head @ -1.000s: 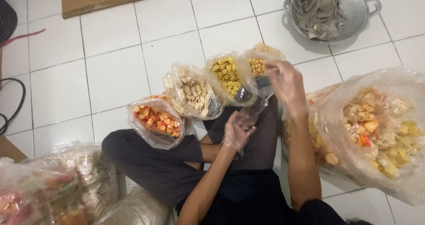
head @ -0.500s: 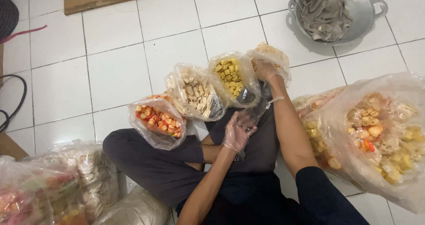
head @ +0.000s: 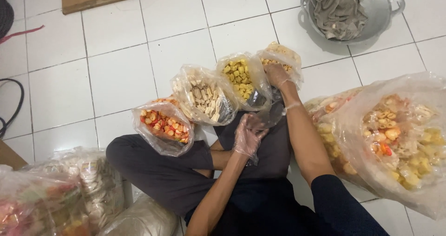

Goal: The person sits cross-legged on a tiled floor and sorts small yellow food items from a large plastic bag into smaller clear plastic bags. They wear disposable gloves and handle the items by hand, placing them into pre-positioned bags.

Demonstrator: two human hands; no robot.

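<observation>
Reaching into the farthest of 4 open snack bags, the right hand (head: 277,73) has its gloved fingers curled down among the pale crackers (head: 278,55), though whether they pinch any is hidden. The left hand (head: 247,135) holds a small clear bag (head: 267,117) over the lap, fingers loosely bent around its mouth. That bag looks nearly empty, so filling seems barely begun.

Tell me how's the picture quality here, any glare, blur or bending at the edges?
Head view: even indoor light, soft shadows. Mild glare on the clear snack bags and metal bowl. The left hand is slightly blurred; the right hand in the far bag is sharper. Tile lines curve outward from wide-angle distortion.
</observation>
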